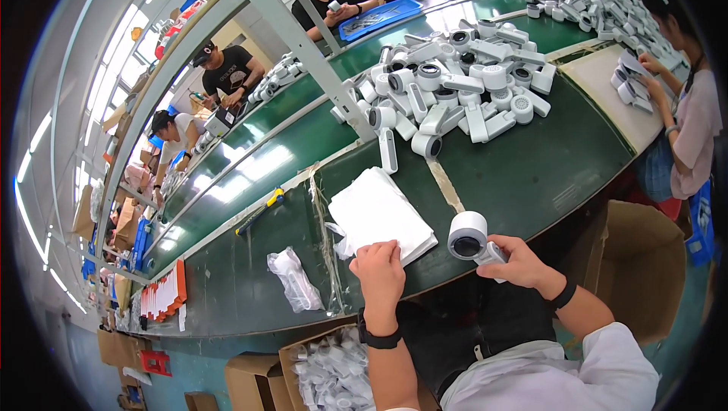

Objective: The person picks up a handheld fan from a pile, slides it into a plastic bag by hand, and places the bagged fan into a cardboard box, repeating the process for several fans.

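My right hand (523, 263) is closed around the handle of a white handheld fan (469, 235), whose round head with a dark centre points up and left near the table's front edge. My left hand (381, 273) lies at the near edge of a stack of thin white sheets (381, 210), fingers bent and pressed together on the edge. Whether the sheets are paper or flat sleeves I cannot tell. Left of the stack, a wrapped fan in a clear bag (294, 280) rests on the green table (235, 282). A large heap of similar fans (455, 85) lies beyond the stack.
A yellow-and-black tool (260, 210) lies farther left, near an orange box of white cards (163, 293). Below the table stand a carton of bagged pieces (330, 369) and an open carton (637, 271). A metal frame post (303, 47) rises beside the heap. Co-workers sit around.
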Action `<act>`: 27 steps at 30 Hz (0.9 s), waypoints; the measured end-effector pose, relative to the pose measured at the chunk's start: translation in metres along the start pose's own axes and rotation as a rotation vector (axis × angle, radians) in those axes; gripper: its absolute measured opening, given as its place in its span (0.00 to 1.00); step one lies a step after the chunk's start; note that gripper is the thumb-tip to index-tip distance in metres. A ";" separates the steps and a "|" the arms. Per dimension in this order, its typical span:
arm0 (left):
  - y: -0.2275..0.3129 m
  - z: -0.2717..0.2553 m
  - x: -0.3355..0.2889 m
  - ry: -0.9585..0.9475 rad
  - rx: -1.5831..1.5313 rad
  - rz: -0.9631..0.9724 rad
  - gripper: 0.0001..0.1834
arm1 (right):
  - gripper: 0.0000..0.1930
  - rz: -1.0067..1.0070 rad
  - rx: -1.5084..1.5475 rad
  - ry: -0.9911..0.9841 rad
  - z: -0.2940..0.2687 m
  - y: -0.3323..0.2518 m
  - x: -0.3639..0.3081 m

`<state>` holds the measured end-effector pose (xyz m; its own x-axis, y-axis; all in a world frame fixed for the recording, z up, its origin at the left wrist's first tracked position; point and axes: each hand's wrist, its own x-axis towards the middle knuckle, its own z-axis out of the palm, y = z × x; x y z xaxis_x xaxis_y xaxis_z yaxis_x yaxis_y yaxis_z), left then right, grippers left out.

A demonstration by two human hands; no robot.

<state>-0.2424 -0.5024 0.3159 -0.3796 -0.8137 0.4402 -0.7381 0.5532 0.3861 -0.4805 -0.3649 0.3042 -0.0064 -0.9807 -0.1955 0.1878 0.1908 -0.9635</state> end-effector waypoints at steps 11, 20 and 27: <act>0.053 0.005 -0.021 0.251 -0.432 -0.115 0.06 | 0.27 -0.124 0.123 0.083 0.041 -0.006 0.006; 0.060 0.025 -0.048 0.040 -1.185 -0.560 0.11 | 0.23 -0.177 0.090 0.276 0.065 -0.008 0.031; 0.050 0.009 -0.040 0.074 -1.802 -0.787 0.09 | 0.16 -0.226 0.122 0.411 0.058 -0.007 0.036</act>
<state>-0.2690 -0.4444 0.3103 -0.2507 -0.9466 -0.2027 0.6448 -0.3195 0.6944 -0.4254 -0.4037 0.3149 -0.4431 -0.8942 -0.0634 0.2502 -0.0554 -0.9666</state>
